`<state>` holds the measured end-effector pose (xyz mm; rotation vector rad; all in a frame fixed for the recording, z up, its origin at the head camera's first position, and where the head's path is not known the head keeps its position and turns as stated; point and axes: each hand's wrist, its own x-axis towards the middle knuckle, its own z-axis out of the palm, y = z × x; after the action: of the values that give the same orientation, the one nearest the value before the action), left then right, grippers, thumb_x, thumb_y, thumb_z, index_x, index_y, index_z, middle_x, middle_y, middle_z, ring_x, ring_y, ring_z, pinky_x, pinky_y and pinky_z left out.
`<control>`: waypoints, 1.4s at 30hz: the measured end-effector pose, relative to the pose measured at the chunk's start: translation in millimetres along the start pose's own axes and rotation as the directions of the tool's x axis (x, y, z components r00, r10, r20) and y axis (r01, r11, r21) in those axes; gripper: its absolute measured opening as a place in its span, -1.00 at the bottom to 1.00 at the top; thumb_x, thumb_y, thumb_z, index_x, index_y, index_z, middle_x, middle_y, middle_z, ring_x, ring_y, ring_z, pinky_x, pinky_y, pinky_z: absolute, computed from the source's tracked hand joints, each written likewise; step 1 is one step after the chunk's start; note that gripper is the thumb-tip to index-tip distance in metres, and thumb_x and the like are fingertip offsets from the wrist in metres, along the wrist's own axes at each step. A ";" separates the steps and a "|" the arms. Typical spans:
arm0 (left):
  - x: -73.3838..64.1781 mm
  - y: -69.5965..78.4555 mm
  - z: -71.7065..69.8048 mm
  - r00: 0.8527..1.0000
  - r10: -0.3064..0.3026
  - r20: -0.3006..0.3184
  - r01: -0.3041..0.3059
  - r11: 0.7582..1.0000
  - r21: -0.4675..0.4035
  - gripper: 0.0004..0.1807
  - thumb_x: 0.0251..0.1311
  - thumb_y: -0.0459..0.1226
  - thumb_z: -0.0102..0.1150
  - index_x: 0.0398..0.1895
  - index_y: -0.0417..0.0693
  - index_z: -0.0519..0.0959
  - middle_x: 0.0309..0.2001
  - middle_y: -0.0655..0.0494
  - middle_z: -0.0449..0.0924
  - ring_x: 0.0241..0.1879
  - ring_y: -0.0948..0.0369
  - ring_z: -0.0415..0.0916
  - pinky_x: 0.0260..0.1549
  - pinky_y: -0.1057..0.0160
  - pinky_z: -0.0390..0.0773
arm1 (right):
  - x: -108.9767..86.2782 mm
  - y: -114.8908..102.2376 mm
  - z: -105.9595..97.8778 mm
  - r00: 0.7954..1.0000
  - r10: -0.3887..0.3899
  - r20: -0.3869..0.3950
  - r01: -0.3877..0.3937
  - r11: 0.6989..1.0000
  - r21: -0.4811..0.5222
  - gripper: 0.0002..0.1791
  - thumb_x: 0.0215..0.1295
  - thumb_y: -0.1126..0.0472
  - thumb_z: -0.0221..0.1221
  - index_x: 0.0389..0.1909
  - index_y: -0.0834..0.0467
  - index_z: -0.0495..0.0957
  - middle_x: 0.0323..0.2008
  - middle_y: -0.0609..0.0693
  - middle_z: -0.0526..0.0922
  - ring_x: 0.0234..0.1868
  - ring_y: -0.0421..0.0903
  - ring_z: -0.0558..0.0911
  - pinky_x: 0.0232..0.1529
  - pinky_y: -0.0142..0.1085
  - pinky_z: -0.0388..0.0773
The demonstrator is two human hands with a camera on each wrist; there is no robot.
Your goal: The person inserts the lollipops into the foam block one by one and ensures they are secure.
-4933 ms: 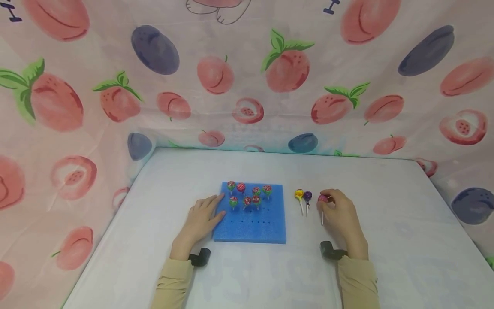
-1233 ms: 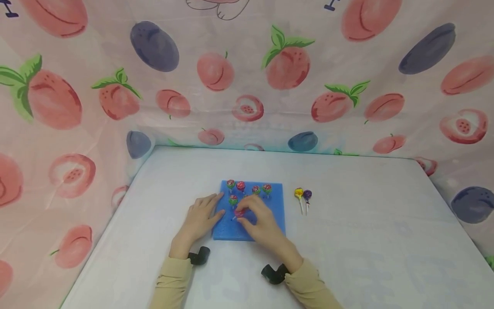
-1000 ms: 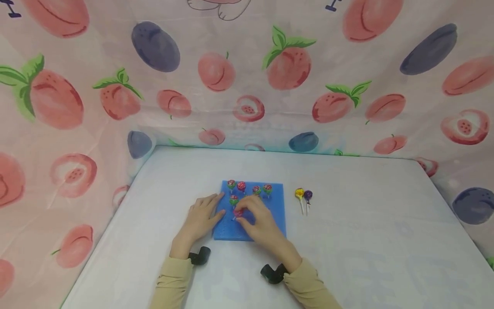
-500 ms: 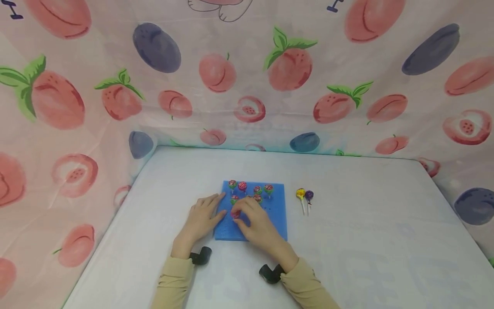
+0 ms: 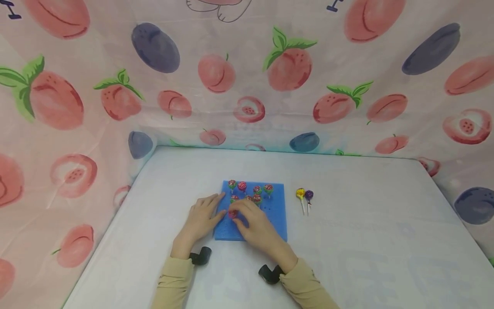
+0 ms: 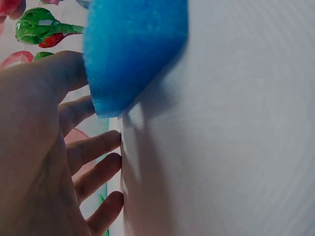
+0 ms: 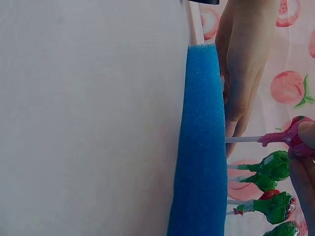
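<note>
My right hand [image 5: 256, 225] pinches the pink-wrapped head of a lollipop [image 7: 295, 137] between thumb and finger. Its white stick points down to the top face of a blue foam block [image 5: 266, 229], the tip right at the surface in the right wrist view. Fingers of my left hand [image 5: 198, 221] lie straight along the block's left edge, the thumb and index finger touching it. Several lollipops with green and red wrappers [image 5: 268, 189] stand upright in two rows at the back of the block, along with a pink one [image 5: 242, 186]. My right hand partly covers the second row.
To the right of the block, a yellow lollipop [image 5: 300, 194] and a purple lollipop [image 5: 309, 195] lie side by side on the white table [image 5: 366, 223]. A fruit-print cloth [image 5: 247, 77] hangs behind and at the sides. Small holes [image 5: 269, 209] show in the block.
My right hand took the pink lollipop from the table at the right and carried it left over the block. Lately it shifted slightly left, the stick turning more upright. The left hand stayed.
</note>
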<state>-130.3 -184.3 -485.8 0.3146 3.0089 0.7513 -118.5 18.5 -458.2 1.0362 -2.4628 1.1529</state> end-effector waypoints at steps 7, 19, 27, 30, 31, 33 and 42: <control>-0.7 -0.3 0.0 1.000 0.010 -0.012 -0.011 1.000 -0.010 -0.39 0.35 -0.02 0.02 0.43 0.07 0.25 0.39 -0.09 0.30 0.33 -0.09 0.21 0.25 -0.24 0.22 | -1.6 0.9 3.9 1.000 -0.001 -0.030 0.001 1.000 -0.015 -0.69 0.20 0.40 0.25 -0.07 0.08 0.51 -0.02 0.00 0.63 0.14 -0.14 0.56 0.32 -0.17 0.40; 0.2 -0.4 -0.4 1.000 -0.004 0.014 0.004 1.000 0.004 -0.38 0.36 0.01 0.01 0.45 0.12 0.21 0.41 -0.07 0.27 0.35 -0.08 0.19 0.28 -0.23 0.20 | -2.2 -0.4 4.6 1.000 0.000 -0.030 -0.001 1.000 -0.015 -0.76 0.20 0.37 0.26 -0.15 0.05 0.55 -0.01 0.01 0.62 0.14 -0.14 0.57 0.25 -0.22 0.48; -0.2 0.9 -0.4 1.000 -0.010 0.012 0.010 1.000 0.002 -0.38 0.36 0.01 0.01 0.45 0.12 0.22 0.41 -0.07 0.27 0.36 -0.10 0.19 0.28 -0.23 0.20 | -2.2 -0.3 4.3 0.999 -0.010 -0.030 0.009 0.998 -0.055 -0.73 0.19 0.36 0.28 -0.12 0.05 0.55 -0.03 -0.04 0.61 0.11 -0.16 0.57 0.23 -0.24 0.49; -1.0 2.0 -1.5 1.000 -0.008 0.014 0.008 1.000 0.004 -0.37 0.36 0.01 0.01 0.45 0.12 0.22 0.41 -0.08 0.27 0.35 -0.10 0.20 0.27 -0.24 0.21 | -2.4 -0.2 3.7 1.000 -0.009 -0.023 0.007 0.995 -0.097 -0.70 0.18 0.34 0.29 -0.08 0.04 0.56 -0.02 -0.07 0.60 0.11 -0.17 0.56 0.26 -0.23 0.47; -1.2 2.3 -1.7 1.000 -0.007 0.014 0.007 1.000 0.005 -0.37 0.36 0.01 0.01 0.45 0.11 0.22 0.41 -0.08 0.27 0.35 -0.10 0.20 0.27 -0.24 0.21 | -2.5 -0.6 2.9 1.000 -0.008 -0.019 0.006 0.994 -0.112 -0.69 0.18 0.34 0.29 -0.06 0.04 0.56 -0.01 -0.08 0.60 0.11 -0.17 0.56 0.27 -0.23 0.45; -1.6 2.7 -2.1 1.000 -0.008 0.017 0.008 1.000 0.004 -0.37 0.36 0.01 0.01 0.45 0.12 0.21 0.41 -0.08 0.27 0.35 -0.10 0.19 0.27 -0.24 0.20 | -2.7 -1.1 1.5 1.000 -0.010 -0.010 0.008 0.990 -0.141 -0.68 0.18 0.33 0.29 -0.04 0.03 0.57 0.00 -0.09 0.60 0.11 -0.17 0.56 0.29 -0.21 0.44; -2.4 2.7 -1.5 1.000 -0.014 0.018 0.014 1.000 0.004 -0.37 0.36 0.01 0.01 0.45 0.11 0.21 0.42 -0.08 0.26 0.36 -0.10 0.18 0.28 -0.25 0.19 | -5.1 -5.9 -9.6 0.999 0.000 0.052 0.011 0.978 -0.209 -0.64 0.20 0.24 0.29 0.03 -0.02 0.58 -0.01 -0.13 0.62 0.10 -0.17 0.57 0.20 -0.24 0.51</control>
<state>-127.5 -183.1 -483.2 0.2985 2.9928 0.7376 -111.6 25.5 -450.9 1.0217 -2.5528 0.8509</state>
